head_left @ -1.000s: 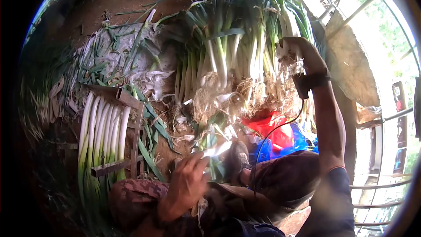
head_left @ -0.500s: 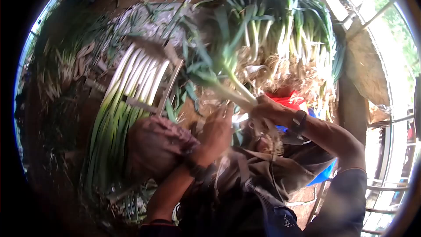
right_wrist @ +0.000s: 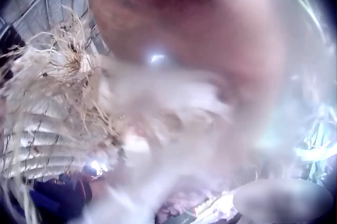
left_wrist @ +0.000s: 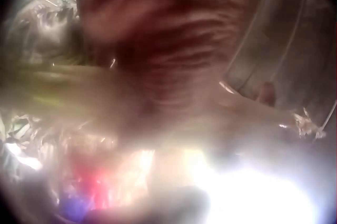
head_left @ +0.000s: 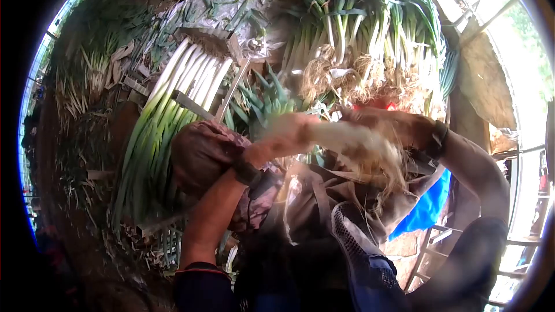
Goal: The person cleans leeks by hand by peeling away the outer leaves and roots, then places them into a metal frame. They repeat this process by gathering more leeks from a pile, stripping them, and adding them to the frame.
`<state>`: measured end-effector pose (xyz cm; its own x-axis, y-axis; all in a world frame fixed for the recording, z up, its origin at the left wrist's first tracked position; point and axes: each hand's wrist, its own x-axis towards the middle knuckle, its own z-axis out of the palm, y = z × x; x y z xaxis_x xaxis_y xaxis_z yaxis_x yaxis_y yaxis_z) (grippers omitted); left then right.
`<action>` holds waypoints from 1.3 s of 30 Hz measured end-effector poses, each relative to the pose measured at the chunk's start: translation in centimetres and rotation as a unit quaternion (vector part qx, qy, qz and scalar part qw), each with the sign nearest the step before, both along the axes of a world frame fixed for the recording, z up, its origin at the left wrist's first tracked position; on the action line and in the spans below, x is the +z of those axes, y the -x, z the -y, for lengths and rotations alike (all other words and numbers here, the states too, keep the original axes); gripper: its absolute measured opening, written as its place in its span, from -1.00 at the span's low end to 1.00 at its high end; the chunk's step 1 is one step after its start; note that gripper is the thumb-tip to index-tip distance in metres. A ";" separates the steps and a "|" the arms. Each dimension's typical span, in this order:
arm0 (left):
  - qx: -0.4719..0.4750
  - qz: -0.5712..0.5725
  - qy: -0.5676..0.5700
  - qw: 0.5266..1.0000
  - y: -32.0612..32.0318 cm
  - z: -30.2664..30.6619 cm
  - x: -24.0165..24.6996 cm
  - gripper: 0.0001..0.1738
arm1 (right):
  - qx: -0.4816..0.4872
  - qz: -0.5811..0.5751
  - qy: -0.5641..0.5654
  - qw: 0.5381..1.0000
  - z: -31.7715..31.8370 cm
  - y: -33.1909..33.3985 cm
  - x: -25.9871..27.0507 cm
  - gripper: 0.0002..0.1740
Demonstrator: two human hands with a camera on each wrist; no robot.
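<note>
Leeks (head_left: 341, 138) span the space above the lap, clamped in the left hand's (head_left: 283, 136) grip; blur hides whether the right hand (head_left: 399, 127), by the roots (head_left: 386, 174), grips too. Uneven pulling could probably tear the pale stems.

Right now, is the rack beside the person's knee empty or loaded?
Loaded: a row of white stalks lies side by side in the rack, green leaves trailing past its crossbar. Whether more would fit, I cannot tell.
</note>
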<state>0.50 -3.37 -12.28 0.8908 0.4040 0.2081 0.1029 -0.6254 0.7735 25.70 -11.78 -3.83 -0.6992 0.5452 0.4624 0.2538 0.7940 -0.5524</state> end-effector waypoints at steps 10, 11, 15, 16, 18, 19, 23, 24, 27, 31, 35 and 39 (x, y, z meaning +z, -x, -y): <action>0.153 -0.062 -0.009 0.986 0.5 -3.5 6.3 -0.53 | -0.202 -0.013 0.507 0.838 -2.2 3.5 8.5 -0.33; 0.165 -0.070 -0.013 0.984 0.5 -3.4 6.3 -0.51 | -0.201 -0.015 0.506 0.839 -2.4 3.8 8.9 -0.33; 0.199 -0.053 0.110 0.972 1.6 -3.2 7.7 -0.51 | -0.042 -0.255 0.446 0.857 -1.9 1.3 8.4 -0.53; 0.203 -0.055 0.110 0.971 2.2 -3.4 7.6 -0.51 | -0.044 -0.246 0.494 0.833 -1.5 0.8 11.1 -0.52; 0.248 0.017 0.238 0.939 3.6 -4.4 6.5 -0.49 | -0.095 -0.205 0.452 0.863 -1.6 -2.6 12.5 -0.55; 0.249 0.039 0.266 0.930 4.4 -6.2 4.2 -0.49 | -0.150 -0.162 0.407 0.886 -1.7 -5.0 13.0 -0.58; 0.240 0.092 0.302 0.918 5.8 -5.8 8.2 -0.45 | -0.360 0.008 0.185 0.914 -2.1 -10.3 14.2 -0.69; 0.237 0.092 0.297 0.920 5.6 -5.9 9.0 -0.45 | -0.364 0.005 0.180 0.914 -1.0 -9.1 13.5 -0.69; 0.254 0.103 0.271 0.923 5.2 -5.2 12.4 -0.43 | -0.293 0.252 0.005 0.922 1.6 -0.3 12.2 -0.35; 0.186 0.195 0.265 0.926 5.4 -5.6 14.7 -0.51 | -0.397 0.132 0.085 0.904 -1.0 4.9 14.1 -0.33; 0.097 0.156 0.297 0.937 2.2 -3.6 16.5 -0.48 | -0.255 -0.086 0.140 0.953 -5.7 8.3 13.7 -0.47; 0.101 0.192 0.160 0.963 2.1 -2.9 15.7 -0.55 | -0.309 -0.097 0.140 0.936 -6.6 8.5 13.3 -0.53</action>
<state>-1.64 -0.51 3.44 0.6689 0.6595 0.3429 -0.1341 -0.3467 0.9283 17.19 -5.19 9.50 -0.1271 0.9365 0.3268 0.4897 0.3458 -0.8004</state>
